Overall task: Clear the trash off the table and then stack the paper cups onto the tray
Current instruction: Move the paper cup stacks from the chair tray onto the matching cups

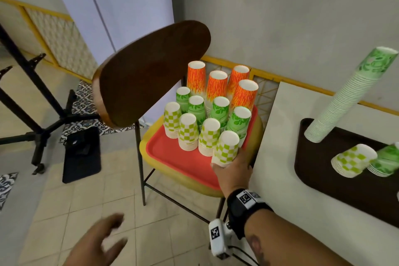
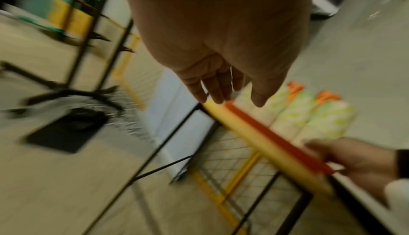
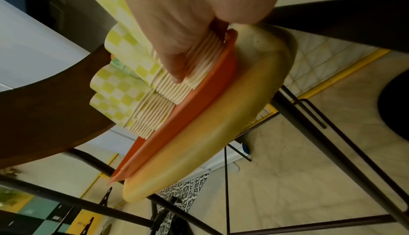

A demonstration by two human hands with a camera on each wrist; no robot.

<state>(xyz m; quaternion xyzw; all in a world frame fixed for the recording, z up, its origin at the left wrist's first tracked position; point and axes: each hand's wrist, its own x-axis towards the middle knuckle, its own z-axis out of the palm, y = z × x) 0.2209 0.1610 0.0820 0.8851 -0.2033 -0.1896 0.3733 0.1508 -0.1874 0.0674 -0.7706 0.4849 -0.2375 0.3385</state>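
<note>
A red tray lies on a yellow chair seat and carries several upside-down stacks of paper cups: orange ones at the back, green leaf ones in the middle, yellow-checked ones in front. My right hand grips the nearest yellow-checked stack at its rims, at the tray's near right corner; in the right wrist view the fingers curl round the stack's rims above the tray. My left hand hovers blurred over the floor, fingers spread, holding nothing.
The chair's dark wooden backrest rises left of the cups. To the right a white table bears a dark brown tray with a tall leaning green cup stack and two stacks lying down. A black table base stands on the floor at left.
</note>
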